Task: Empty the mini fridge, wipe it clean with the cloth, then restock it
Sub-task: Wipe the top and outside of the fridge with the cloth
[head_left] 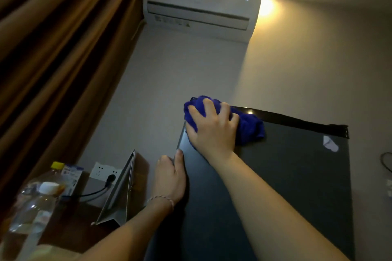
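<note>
**Wiping the fridge top with the blue cloth**

Standing at the far left on the dark tabletop point(70, 224) are two clear plastic bottles: one with a white cap point(31, 207) in front, one with a yellow cap point(56, 167) behind it, and a small carton point(73, 176) just beside them. One wall socket point(104, 172) carries one black plug, and a thin grey panel point(122, 193) leans upright between the tabletop and the mini fridge point(275, 186).

The left hand point(170, 176) lies along the fridge's left edge, thumb on top of the lid and fingers wrapped down over the side, gripping that edge; a thin bracelet circles the wrist. The right hand point(212, 125), fingers spread and curled, presses down onto one bunched blue cloth point(250, 127) at the fridge's back left corner. Cloth and hand sit just short of the glossy black back strip. To the right, the dark top lies open out to its right edge, bearing one pale sticker point(329, 144) near the back right corner.
</note>
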`<move>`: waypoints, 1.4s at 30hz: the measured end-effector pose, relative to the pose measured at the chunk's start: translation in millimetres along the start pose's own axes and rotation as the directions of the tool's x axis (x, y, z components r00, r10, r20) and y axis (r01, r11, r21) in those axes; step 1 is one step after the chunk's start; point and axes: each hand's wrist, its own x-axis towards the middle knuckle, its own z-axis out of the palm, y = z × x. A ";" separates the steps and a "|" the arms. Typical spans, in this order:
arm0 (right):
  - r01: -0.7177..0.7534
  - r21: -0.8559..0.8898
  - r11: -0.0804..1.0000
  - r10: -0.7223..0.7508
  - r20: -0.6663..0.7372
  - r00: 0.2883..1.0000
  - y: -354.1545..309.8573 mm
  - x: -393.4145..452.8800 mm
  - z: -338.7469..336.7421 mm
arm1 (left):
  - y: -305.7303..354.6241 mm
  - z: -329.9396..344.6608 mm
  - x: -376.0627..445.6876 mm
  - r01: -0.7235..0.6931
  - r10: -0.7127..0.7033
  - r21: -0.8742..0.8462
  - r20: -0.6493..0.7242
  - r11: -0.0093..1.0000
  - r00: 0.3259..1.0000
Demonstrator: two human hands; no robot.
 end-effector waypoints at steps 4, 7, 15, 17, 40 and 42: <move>-0.002 -0.024 1.000 0.002 0.031 1.000 -5.7 8.8 4.1 | -4.3 3.1 2.8 0.010 -0.010 0.041 -0.021 0.999 1.000; 0.029 0.012 1.000 -0.029 0.019 0.999 -6.2 7.8 3.1 | -5.4 3.0 3.2 -0.004 0.006 0.078 -0.033 0.997 0.999; 0.151 0.008 0.988 -0.151 0.011 0.988 25.5 -10.2 0.2 | -5.8 -2.7 4.1 -0.004 0.002 0.076 0.019 0.997 1.000; 0.084 -0.016 0.996 -0.084 0.008 0.996 62.9 -23.4 -7.8 | -6.9 -3.9 4.8 -0.018 0.016 0.051 0.039 0.999 0.999; -0.194 -0.004 0.981 0.194 0.011 0.981 52.5 -37.2 -15.4 | -4.0 -7.7 -6.0 0.003 -0.003 0.012 0.065 1.000 0.998; -0.111 -0.007 0.994 0.111 0.026 0.993 18.6 -25.4 -9.1 | -6.1 -6.8 -5.3 0.003 -0.004 0.014 0.067 1.000 0.998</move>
